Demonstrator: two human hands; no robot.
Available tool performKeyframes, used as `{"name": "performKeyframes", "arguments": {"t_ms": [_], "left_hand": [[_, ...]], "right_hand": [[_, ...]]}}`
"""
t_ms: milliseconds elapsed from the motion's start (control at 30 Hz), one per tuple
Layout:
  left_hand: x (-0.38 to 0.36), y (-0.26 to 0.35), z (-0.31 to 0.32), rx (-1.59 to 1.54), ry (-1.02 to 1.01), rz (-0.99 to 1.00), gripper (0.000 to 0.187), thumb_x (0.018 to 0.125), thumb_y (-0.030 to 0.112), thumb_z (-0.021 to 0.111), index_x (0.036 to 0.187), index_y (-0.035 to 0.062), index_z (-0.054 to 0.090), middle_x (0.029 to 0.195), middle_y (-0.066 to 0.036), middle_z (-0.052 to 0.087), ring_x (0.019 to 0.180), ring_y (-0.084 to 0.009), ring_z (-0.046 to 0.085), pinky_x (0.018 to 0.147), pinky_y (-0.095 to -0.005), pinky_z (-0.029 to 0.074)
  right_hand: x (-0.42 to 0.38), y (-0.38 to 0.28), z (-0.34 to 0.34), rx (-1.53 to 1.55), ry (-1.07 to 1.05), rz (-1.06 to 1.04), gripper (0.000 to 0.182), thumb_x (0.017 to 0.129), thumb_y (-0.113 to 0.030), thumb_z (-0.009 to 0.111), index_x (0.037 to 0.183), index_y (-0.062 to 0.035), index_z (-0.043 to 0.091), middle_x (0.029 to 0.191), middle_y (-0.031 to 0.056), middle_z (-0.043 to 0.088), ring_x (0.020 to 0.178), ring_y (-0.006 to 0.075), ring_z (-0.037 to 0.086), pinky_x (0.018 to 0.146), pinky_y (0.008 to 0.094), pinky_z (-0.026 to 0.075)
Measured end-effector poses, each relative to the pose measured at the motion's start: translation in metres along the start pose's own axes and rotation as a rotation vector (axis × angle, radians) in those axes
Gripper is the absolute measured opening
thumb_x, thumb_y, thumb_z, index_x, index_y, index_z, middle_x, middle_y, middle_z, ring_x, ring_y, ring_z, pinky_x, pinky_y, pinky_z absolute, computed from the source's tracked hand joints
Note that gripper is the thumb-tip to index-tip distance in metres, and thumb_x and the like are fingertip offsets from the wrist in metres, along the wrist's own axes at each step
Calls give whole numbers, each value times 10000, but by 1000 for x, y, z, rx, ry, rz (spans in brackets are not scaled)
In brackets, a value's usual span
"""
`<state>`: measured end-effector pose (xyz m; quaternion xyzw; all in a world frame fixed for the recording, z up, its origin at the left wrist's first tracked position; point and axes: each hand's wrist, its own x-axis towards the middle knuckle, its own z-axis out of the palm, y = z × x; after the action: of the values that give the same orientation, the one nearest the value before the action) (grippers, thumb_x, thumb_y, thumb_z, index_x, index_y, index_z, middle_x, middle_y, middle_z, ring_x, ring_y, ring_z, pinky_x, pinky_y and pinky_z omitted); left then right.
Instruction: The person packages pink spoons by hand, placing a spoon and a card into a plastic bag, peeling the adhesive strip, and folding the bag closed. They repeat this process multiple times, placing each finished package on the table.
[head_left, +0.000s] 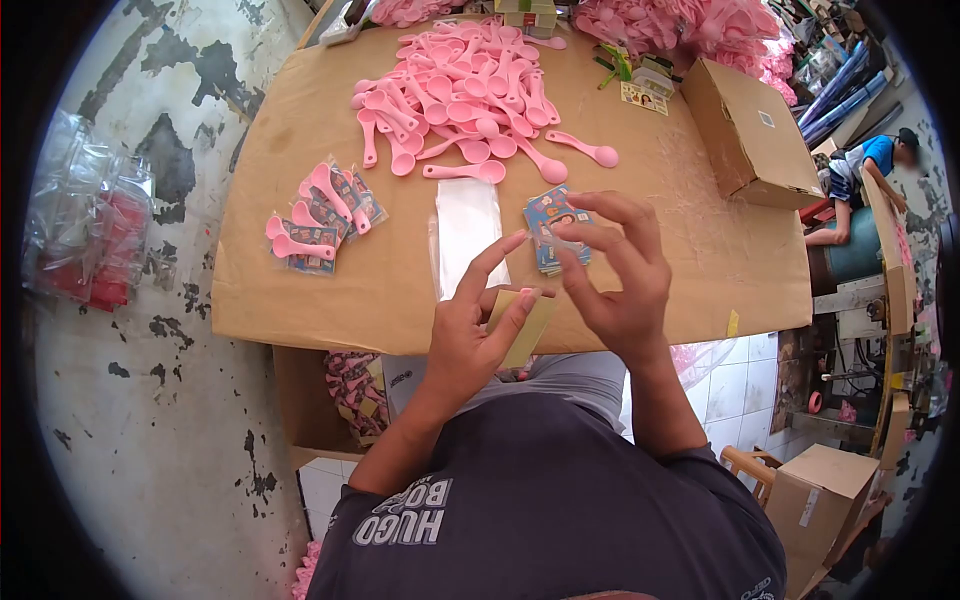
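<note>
At the near edge of the cardboard-covered table [300,300], the left hand [470,340] and right hand [615,280] met over the worker's lap. The left hand was closed lightly on a small tan slip [527,320], apparently a card or backing strip, pinched between thumb and curled fingers, with the index finger raised free. The right hand was not gripping anything that could be made out: its fingers were spread and arched, the thumb and forefinger tips close together just above the slip, as if picking at something thin; whether a film lay between them could not be told. Both forearms came up from the body with elbows out, wrists bent inward so the palms faced each other.

Just beyond the right fingertips lay a small stack of printed cards [553,232], placed within easy reach. Beside it, beyond the left hand, lay a pile of clear flat bags [468,225], again directly ahead of the grip. Further out and to the left sat a few finished packets [318,220], each a pink spoon sealed with a card, set aside clear of the working spot. Furthest from the hands, a loose heap of pink spoons [460,90] served as stock. To the right stood a closed cardboard box [750,135], and beyond it another person [865,165] sat apart.
</note>
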<state>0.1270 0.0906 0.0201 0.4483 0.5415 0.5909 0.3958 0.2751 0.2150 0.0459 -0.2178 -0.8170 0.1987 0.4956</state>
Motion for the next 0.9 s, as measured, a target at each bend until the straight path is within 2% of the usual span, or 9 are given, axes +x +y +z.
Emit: {"name": "performKeyframes", "arguments": {"t_ms": [67, 300, 367, 500, 700, 767, 800, 867, 900], "left_hand": [[-2, 4, -4, 119, -54, -35, 576, 1027, 85, 635, 1550, 60, 394, 955, -82, 768, 754, -24, 621, 618, -173, 446], [-3, 6, -1, 220, -33, -58, 577, 1013, 79, 655, 1540, 57, 422, 885, -55, 754, 711, -1, 569, 621, -168, 402], [-3, 1, 1, 269, -40, 72, 582, 1007, 82, 662, 1540, 62, 429, 859, -56, 755, 687, 2, 558, 620, -168, 399], [-5, 12, 0, 372, -88, -18, 601, 1006, 92, 665, 1552, 70, 414, 900, -89, 778, 691, 2, 571, 635, -161, 405], [0, 10, 1, 59, -86, -32, 562, 1029, 133, 638, 1529, 24, 406, 1020, -150, 787, 708, -21, 627, 619, -169, 443], [1, 15, 1, -252, -14, -153, 476, 1040, 166, 627, 1448, -14, 459, 1100, -181, 766, 775, -80, 703, 687, -208, 546], [3, 14, 1, -254, -13, -154, 476, 1040, 166, 627, 1448, -14, 459, 1100, -181, 766, 775, -80, 703, 687, -208, 546], [5, 8, 1, -398, 52, -149, 367, 1042, 169, 625, 1333, -31, 528, 1171, -210, 738, 913, -154, 742, 810, -270, 604], [6, 6, 0, -397, 56, -154, 367, 1042, 169, 625, 1333, -31, 528, 1171, -210, 738, 913, -154, 742, 810, -270, 604]], "right_hand": [[-3, -3, 7, -112, -23, -75, 271, 766, -31, 795, 1029, -62, 740, 1236, 113, 666, 1167, 329, 599, 955, 439, 496], [-6, -2, 19, -182, 40, -148, 237, 767, -22, 785, 994, -68, 740, 1224, 92, 669, 1134, 309, 612, 911, 423, 493], [-7, -3, 19, -181, 47, -141, 221, 761, -21, 786, 971, -53, 724, 1192, 88, 681, 1123, 299, 623, 896, 420, 490], [-8, 2, 17, -149, 45, -140, 219, 763, -15, 779, 968, -34, 705, 1157, 107, 688, 1088, 309, 643, 905, 409, 500], [1, 25, 0, 287, 262, 243, 130, 884, 25, 668, 1008, -11, 657, 1134, 168, 695, 1041, 299, 677, 976, 424, 527], [11, 29, -15, 786, 472, 415, 95, 944, 62, 563, 977, -21, 597, 1112, 200, 697, 1028, 293, 687, 1000, 439, 523], [13, 30, -22, 785, 470, 417, 95, 944, 62, 563, 977, -21, 597, 1112, 200, 697, 1028, 293, 687, 1000, 439, 523], [12, 34, -32, 888, 596, 420, 147, 957, 99, 482, 934, -34, 537, 1014, 191, 694, 848, 239, 677, 847, 358, 562], [8, 36, -34, 890, 594, 426, 147, 957, 99, 482, 934, -34, 537, 1014, 191, 694, 848, 239, 677, 847, 358, 562]]}}
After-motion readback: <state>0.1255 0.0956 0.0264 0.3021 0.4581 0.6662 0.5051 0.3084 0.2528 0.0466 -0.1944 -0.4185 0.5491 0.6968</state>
